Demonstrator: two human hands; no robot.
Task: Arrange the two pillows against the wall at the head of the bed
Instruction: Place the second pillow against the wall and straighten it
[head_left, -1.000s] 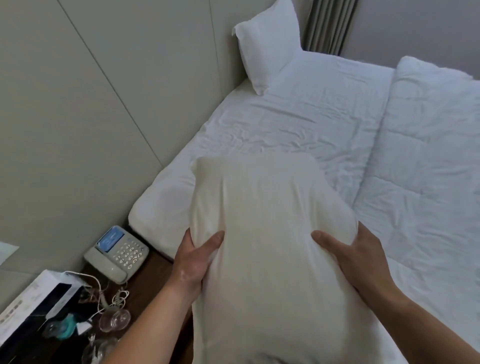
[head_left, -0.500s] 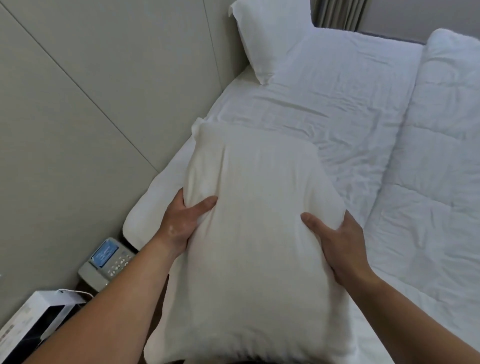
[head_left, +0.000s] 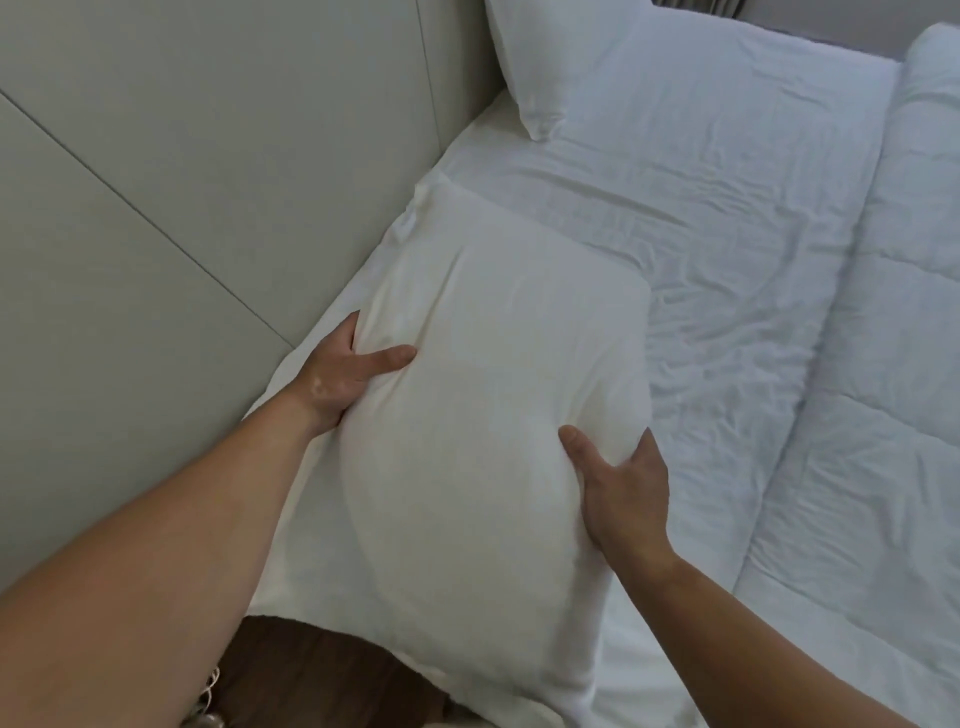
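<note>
I hold a cream-white pillow (head_left: 478, 405) by its two long sides over the near corner of the bed. My left hand (head_left: 348, 374) grips its left edge, close to the padded wall (head_left: 208, 182). My right hand (head_left: 618, 483) grips its right edge. The pillow's far end lies close to the wall. A second white pillow (head_left: 550, 62) leans upright against the wall at the far end of the bed.
The wrinkled white sheet (head_left: 701, 208) covers the mattress. A folded white duvet (head_left: 893, 364) lies along the right side. A dark wooden bedside table (head_left: 311, 670) shows below the pillow, with a coiled cord (head_left: 208, 696) at its left edge.
Both hands have carried the pillow forward and left, out over the bed toward the wall. The view has moved closer; the phone and box on the bedside table have left the frame.
</note>
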